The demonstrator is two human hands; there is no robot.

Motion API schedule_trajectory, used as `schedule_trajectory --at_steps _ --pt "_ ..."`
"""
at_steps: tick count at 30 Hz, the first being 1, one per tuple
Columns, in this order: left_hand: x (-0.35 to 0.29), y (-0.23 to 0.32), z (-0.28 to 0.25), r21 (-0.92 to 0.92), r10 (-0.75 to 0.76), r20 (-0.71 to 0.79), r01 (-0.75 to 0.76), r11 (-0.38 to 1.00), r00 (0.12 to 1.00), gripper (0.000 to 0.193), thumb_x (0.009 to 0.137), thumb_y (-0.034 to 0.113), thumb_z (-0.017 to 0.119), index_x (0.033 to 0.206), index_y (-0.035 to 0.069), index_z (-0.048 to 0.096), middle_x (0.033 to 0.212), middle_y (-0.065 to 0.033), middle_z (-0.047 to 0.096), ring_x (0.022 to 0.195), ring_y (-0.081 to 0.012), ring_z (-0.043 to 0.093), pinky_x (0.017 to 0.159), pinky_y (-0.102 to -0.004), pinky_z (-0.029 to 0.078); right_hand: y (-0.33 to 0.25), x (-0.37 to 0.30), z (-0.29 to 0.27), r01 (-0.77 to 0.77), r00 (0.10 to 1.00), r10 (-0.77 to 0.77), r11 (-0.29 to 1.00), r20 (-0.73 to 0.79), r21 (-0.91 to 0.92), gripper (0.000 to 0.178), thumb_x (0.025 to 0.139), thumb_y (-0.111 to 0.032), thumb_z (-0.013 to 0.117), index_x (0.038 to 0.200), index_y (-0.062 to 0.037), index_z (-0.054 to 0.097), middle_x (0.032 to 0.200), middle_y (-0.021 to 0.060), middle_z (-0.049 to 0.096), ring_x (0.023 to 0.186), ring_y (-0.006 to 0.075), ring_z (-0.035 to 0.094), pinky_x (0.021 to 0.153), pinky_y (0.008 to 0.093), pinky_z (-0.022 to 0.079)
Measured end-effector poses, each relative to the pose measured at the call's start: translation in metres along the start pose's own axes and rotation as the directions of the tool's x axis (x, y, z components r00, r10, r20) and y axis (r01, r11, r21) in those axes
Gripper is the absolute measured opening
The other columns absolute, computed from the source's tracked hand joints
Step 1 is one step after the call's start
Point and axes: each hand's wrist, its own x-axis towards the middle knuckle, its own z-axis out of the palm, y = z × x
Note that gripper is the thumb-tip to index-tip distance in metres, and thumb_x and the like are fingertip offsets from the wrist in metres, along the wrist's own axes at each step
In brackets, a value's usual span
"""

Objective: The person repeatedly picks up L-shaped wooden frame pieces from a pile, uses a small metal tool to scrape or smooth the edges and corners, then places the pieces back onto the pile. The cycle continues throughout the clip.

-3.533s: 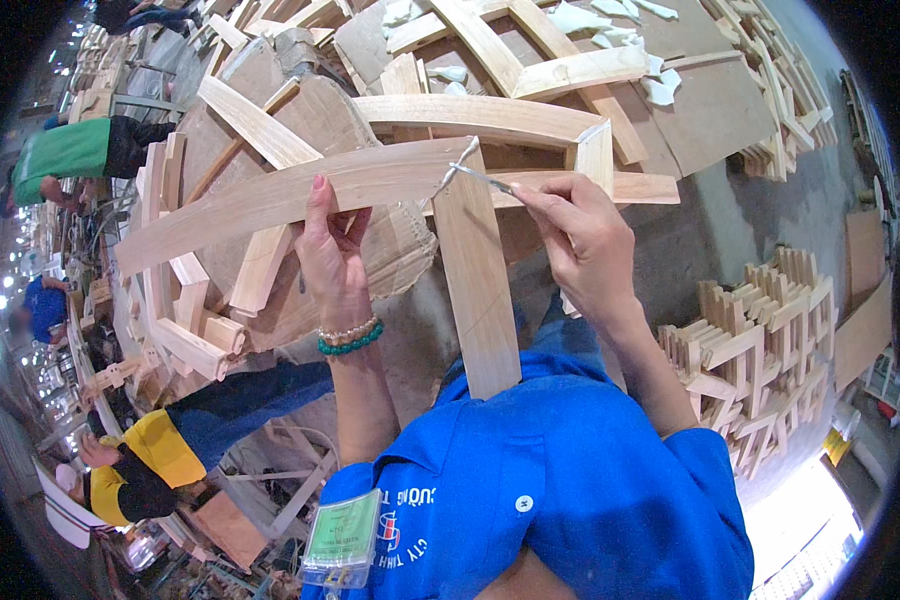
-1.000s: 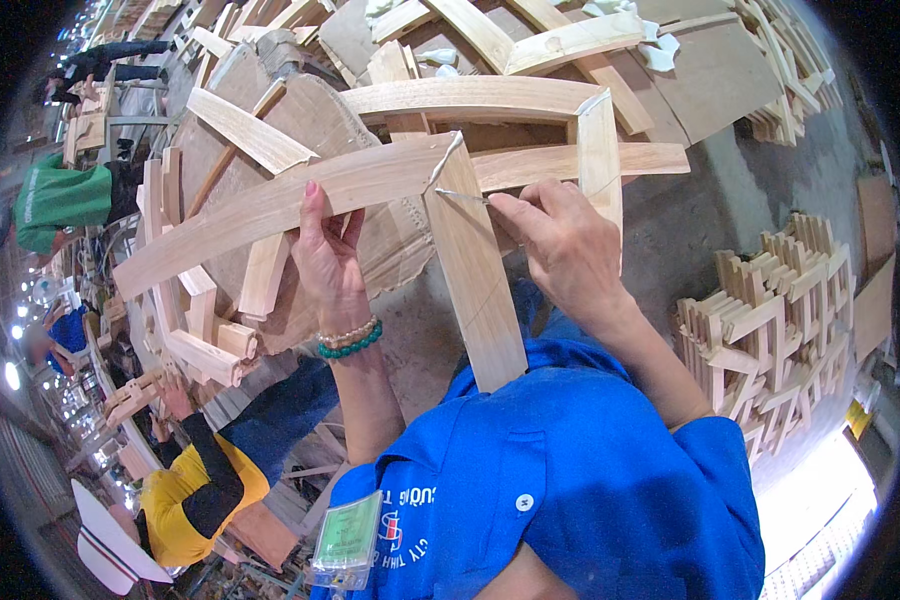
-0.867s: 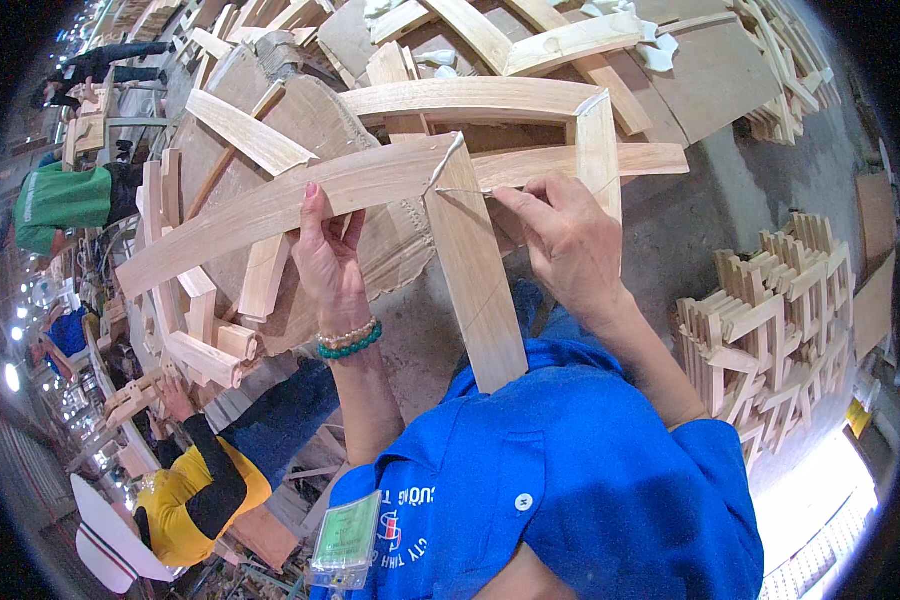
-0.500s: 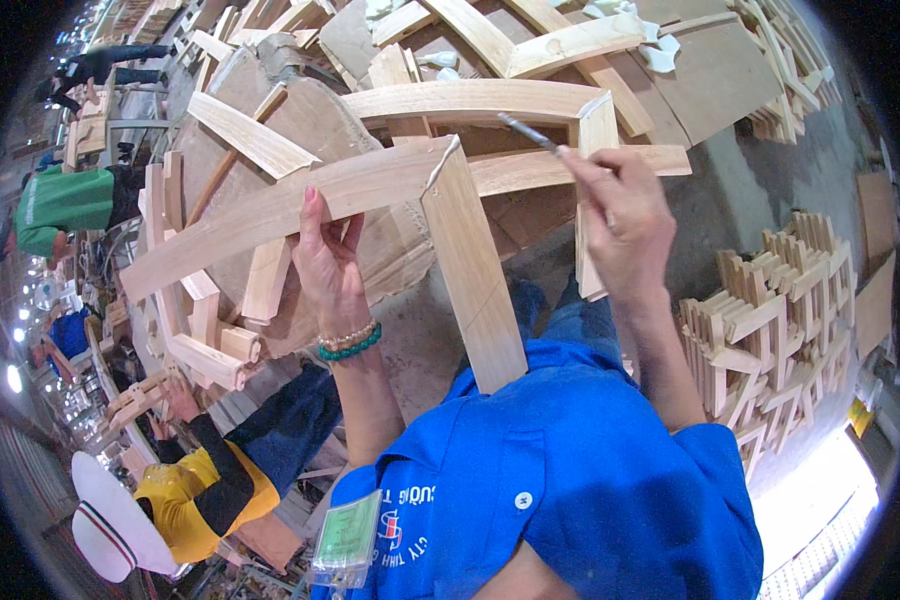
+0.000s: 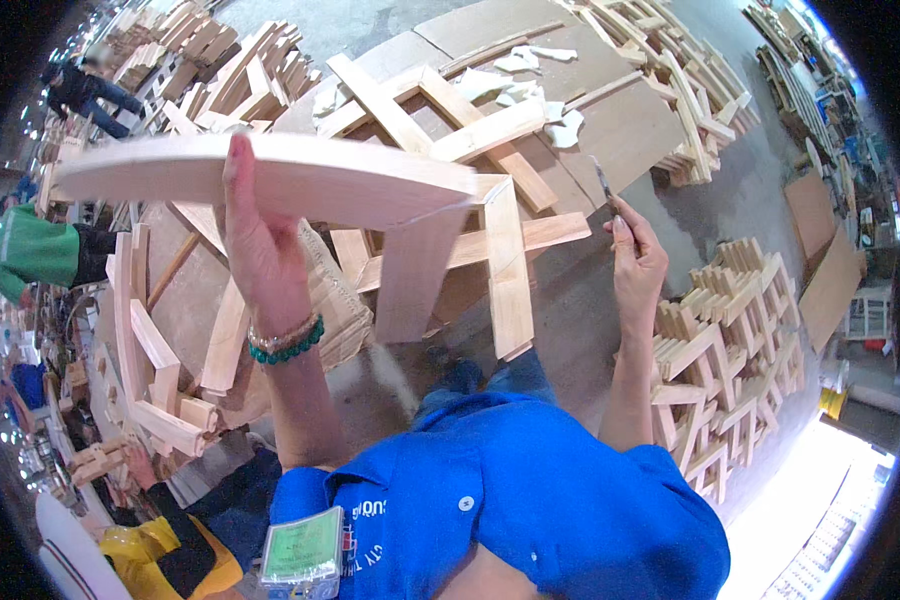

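Note:
My left hand (image 5: 265, 240) grips an angled wooden frame piece (image 5: 310, 170), its thumb over the long curved rail. The joined leg (image 5: 415, 270) hangs from the rail's right end, slightly blurred. My right hand (image 5: 638, 255) is raised apart to the right, its fingers closed on a slim knife-like tool (image 5: 605, 182) that points up and away from me. Its exact kind is too small to tell. Beyond the held piece, another angled wooden frame (image 5: 507, 260) lies at the near edge of the cardboard-covered work surface (image 5: 610, 140).
More wooden pieces (image 5: 490, 130) lie crossed on the cardboard, with white scraps (image 5: 567, 128) beside them. Stacked wooden frames (image 5: 730, 350) stand on the floor at right, another stack (image 5: 705, 130) at far right. A person in yellow (image 5: 160, 560) works at lower left, one in green (image 5: 35, 245) farther off.
My left hand has raised and tilted the frame piece, swinging it left. My right hand with the slim tool has moved away to the right. The whole view has shifted.

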Motion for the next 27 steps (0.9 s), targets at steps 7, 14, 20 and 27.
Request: schedule_trajectory --at_steps 7,14,20,27 --pt "0.003 0.026 0.083 -0.350 -0.070 0.311 0.182 0.919 0.948 0.049 0.083 0.039 0.062 0.115 0.004 0.051 0.098 -0.0047 0.058 0.093 -0.0169 0.058 0.084 -0.0372 0.048 0.006 0.012 -0.044 -0.333 0.943 0.306 0.890 0.135 0.310 0.026 0.090 -0.013 0.057 0.112 -0.0008 0.064 0.084 -0.0004 0.062 0.054 -0.0011 0.038 0.044 0.0157 0.027" --pt "-0.010 0.004 0.104 0.101 -0.249 0.716 0.256 0.961 0.653 0.072 0.080 0.037 0.063 0.135 0.001 0.035 0.106 -0.0102 0.055 0.090 -0.0203 0.059 0.080 -0.0354 0.050 0.000 0.053 -0.083 -0.091 0.995 0.082 0.982 0.060 0.168 0.017 0.090 -0.013 0.059 0.096 -0.0009 0.069 0.081 -0.0001 0.059 0.068 0.0061 0.049 0.058 0.0195 0.038" --pt "-0.061 -0.048 0.112 0.545 -0.477 0.836 -0.499 0.674 0.270 0.087 0.063 0.021 0.070 0.138 0.004 0.029 0.111 -0.0205 0.057 0.099 -0.0296 0.059 0.085 -0.0364 0.047 -0.068 0.082 -0.107 0.546 0.832 -0.551 0.833 -0.058 -0.086 0.014 0.086 -0.006 0.061 0.096 0.0004 0.068 0.088 0.0057 0.060 0.080 0.0157 0.055 0.069 0.0265 0.044" --pt "-0.051 -0.117 0.071 0.732 -0.645 0.648 -0.565 0.381 0.405 0.073 0.062 0.017 0.069 0.129 0.008 0.039 0.107 -0.0185 0.058 0.101 -0.0336 0.058 0.082 -0.0419 0.048 -0.031 0.081 -0.094 0.580 0.792 -0.487 0.789 0.369 -0.204 0.012 0.082 -0.003 0.064 0.093 0.0015 0.066 0.082 0.0110 0.062 0.079 0.0204 0.058 0.070 0.0292 0.045"
